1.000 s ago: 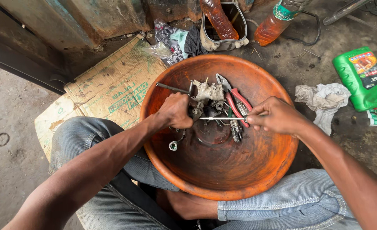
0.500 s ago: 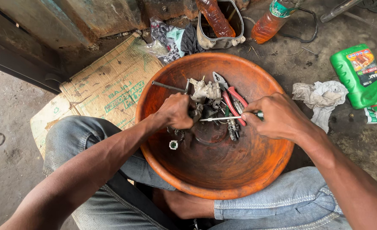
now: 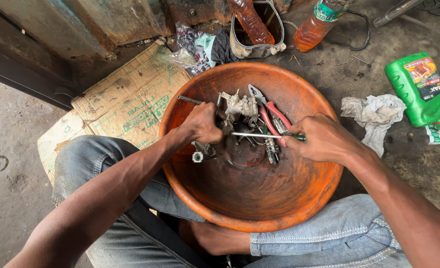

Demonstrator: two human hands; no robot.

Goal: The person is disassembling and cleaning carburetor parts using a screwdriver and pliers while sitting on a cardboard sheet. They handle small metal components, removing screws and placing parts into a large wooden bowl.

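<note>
Working inside the orange bowl (image 3: 259, 218), the right hand (image 3: 324, 139) keeps its grip closed round the green handle of a screwdriver (image 3: 259, 134), whose shaft runs level to the left with its tip at the small metal engine part (image 3: 240, 106). The left hand (image 3: 202, 123) has its grip closed on the near left side of that part, steadying it among loose metal pieces at the bowl's centre.

Change noted: against the two earlier views, both hands, the driver and the part sit in the same relation; only the camera has shifted slightly. Judgement: the driver remains engaged at one fastener, so the loosening or tightening in hand appears unfinished.

Surroundings: red-handled pliers (image 3: 272, 114) lie in the bowl just right of the part, under the driver shaft. A small pale ring (image 3: 197, 157) lies near the left hand. Flattened cardboard (image 3: 125, 106) lies on the floor to the left. A crumpled rag (image 3: 374, 116) and a green oil bottle (image 3: 421, 92) lie to the right. Two bottles of orange liquid (image 3: 314, 27) stand at the far side, one inside a cut metal can (image 3: 257, 47).
</note>
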